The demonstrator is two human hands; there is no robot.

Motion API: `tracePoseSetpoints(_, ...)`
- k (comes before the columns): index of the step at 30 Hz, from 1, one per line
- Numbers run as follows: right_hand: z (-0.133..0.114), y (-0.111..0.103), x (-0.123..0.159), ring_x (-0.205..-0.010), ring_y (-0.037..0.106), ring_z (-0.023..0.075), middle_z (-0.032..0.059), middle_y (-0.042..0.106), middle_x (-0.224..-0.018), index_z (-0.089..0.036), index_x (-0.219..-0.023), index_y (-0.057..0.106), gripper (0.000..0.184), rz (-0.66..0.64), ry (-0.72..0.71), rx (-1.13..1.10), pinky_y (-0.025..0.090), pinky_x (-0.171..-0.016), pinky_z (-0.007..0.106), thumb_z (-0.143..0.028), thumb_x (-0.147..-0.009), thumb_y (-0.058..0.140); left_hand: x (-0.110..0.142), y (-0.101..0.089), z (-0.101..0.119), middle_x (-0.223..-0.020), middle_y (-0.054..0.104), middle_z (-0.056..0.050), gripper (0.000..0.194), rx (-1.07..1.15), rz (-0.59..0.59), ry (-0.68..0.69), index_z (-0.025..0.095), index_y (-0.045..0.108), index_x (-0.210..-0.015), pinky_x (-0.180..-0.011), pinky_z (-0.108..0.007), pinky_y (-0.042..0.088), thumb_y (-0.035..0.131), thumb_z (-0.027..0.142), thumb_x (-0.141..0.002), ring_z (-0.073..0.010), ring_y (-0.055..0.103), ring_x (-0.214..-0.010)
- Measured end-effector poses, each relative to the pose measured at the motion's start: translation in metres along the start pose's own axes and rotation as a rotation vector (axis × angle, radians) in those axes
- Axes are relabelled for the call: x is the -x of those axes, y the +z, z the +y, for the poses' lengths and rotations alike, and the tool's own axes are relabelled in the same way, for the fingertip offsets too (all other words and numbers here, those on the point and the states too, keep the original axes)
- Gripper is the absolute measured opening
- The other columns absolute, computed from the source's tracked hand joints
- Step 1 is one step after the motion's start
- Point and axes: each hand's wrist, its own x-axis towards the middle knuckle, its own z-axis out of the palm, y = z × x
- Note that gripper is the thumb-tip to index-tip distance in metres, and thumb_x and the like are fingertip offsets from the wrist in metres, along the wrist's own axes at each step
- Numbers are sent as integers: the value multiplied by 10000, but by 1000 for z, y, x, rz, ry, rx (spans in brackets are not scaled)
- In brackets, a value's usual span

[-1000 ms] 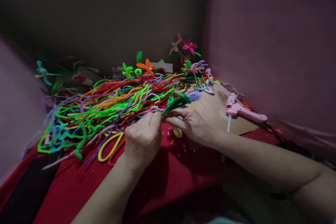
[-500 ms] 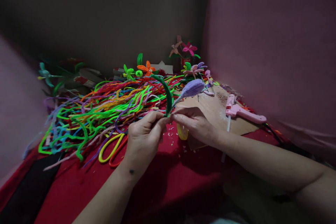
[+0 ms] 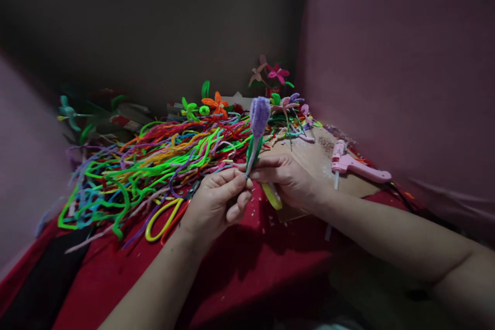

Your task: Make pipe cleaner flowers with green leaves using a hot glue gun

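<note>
Between my hands stands a purple pipe-cleaner flower (image 3: pixel 260 116), its bud upright on a pale lilac stem. A green pipe-cleaner leaf (image 3: pixel 249 150) sits behind that stem, partly covered by it. My left hand (image 3: pixel 222 196) pinches the bottom of the stem between thumb and fingers. From the other side, my right hand (image 3: pixel 284 180) grips the stem and leaf base just above. A yellow band-like object, perhaps a roll of tape (image 3: pixel 271 196), hangs below the right hand's fingers; how it is held is hidden.
A heap of colourful pipe cleaners (image 3: pixel 162 165) spreads across the red cloth (image 3: pixel 247 278). Yellow-handled scissors (image 3: pixel 164 220) lie by my left wrist. Right of my hands, a pink glue gun (image 3: pixel 358 166) rests on cardboard (image 3: pixel 309 165). Finished flowers (image 3: pixel 216 104) stand behind.
The flower has turned from leaning right to upright, and its leaf has swung behind the stem. My left hand has rolled so its fingers show. The yellow object has tilted.
</note>
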Motion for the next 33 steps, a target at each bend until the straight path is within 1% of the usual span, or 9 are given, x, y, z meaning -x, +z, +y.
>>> tracePoseSetpoints(4, 2, -3, 0, -620, 562, 112, 10, 666, -645, -163, -727, 738, 177, 2, -24, 1, 439, -657, 257, -296, -616, 772, -1, 2, -2, -509, 554, 30, 207, -154, 57, 120, 143, 604, -720, -351, -143, 300, 625, 337, -786, -40, 417, -359)
tracePoseSetpoints(10, 8, -5, -2, -580, 520, 90, -10, 648, -651, -195, -783, 741, 178, 75, -140, 68, 440, -646, 243, -321, -657, 751, 2, 6, -13, -683, 629, 23, 151, -673, 381, 543, 192, 658, -907, -554, -209, 453, 639, 254, -770, -93, 545, -556)
tracePoseSetpoints(13, 7, -3, -1, -599, 534, 107, -10, 642, -653, -204, -771, 734, 169, 61, -187, 99, 450, -629, 252, -336, -666, 748, 3, 7, -16, -633, 593, 37, 78, -756, 373, 627, 207, 668, -828, -551, -201, 441, 593, 223, -809, -83, 534, -542)
tracePoseSetpoints(21, 1, -2, 4, -666, 593, 121, -8, 641, -663, -209, -755, 726, 166, -56, -111, 117, 477, -661, 268, -340, -659, 760, 4, 1, -5, -508, 593, 17, 173, -146, -40, 86, 156, 609, -698, -295, -161, 340, 613, 305, -785, -70, 463, -311)
tracePoseSetpoints(25, 3, -4, 5, -616, 580, 102, -14, 653, -646, -204, -708, 727, 195, 13, -95, 15, 470, -613, 237, -253, -548, 829, 4, -2, -5, -417, 530, 27, 249, -54, -236, -47, 141, 603, -711, -255, -157, 265, 587, 376, -794, -51, 351, -230)
tracePoseSetpoints(27, 4, -4, 3, -580, 560, 94, -16, 653, -634, -199, -672, 723, 190, 68, -113, 19, 454, -566, 221, -239, -526, 837, 3, 2, -6, -505, 575, 16, 215, -193, -144, 46, 148, 604, -753, -328, -178, 361, 575, 354, -810, -68, 445, -312)
tracePoseSetpoints(29, 5, -6, 1, -567, 551, 87, -20, 654, -635, -201, -654, 720, 185, 129, -133, 42, 437, -541, 209, -241, -519, 839, 3, 7, -9, -606, 603, 17, 126, -422, 57, 242, 162, 615, -807, -463, -198, 437, 605, 287, -791, -82, 524, -449)
tracePoseSetpoints(31, 7, -8, -1, -582, 565, 90, -23, 659, -636, -209, -647, 717, 183, 171, -141, 32, 442, -557, 210, -253, -517, 838, 2, 11, -12, -604, 575, 33, 64, -631, 233, 421, 176, 624, -798, -517, -195, 423, 616, 233, -771, -80, 508, -501)
tracePoseSetpoints(33, 10, -10, -3, -618, 587, 98, -22, 668, -653, -218, -656, 719, 182, 180, -144, 16, 462, -605, 225, -262, -524, 835, 2, 13, -14, -550, 524, 42, 96, -714, 299, 485, 177, 610, -714, -493, -189, 383, 583, 228, -792, -73, 464, -483)
